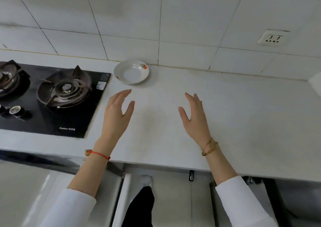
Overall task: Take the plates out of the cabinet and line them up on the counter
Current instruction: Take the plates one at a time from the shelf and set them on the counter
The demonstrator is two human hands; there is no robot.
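One plate [131,71] sits on the worktop [225,113] near the top middle, beside the stove [52,96]. The left hand [118,112] and right hand [195,113] hover spread wide, holding nothing. I think the next move is reaching down into the cabinet [173,200] at the bottom for another plate.

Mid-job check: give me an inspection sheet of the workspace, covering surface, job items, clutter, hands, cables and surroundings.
Surface: white counter, mostly bare, faint smudges near the middle.
Job's things: one white plate with red-orange rim motifs, upright at the back by the tiled wall; no other plates in view.
Clutter: nothing seen on the counter.
Hands: left hand and right hand both open, empty, above the counter in front of the plate, not touching it.
Cables: nothing seen; wall socket has nothing plugged in.
Surroundings: black gas hob to the left of the plate; cabinet doors below the counter edge, apparently ajar.
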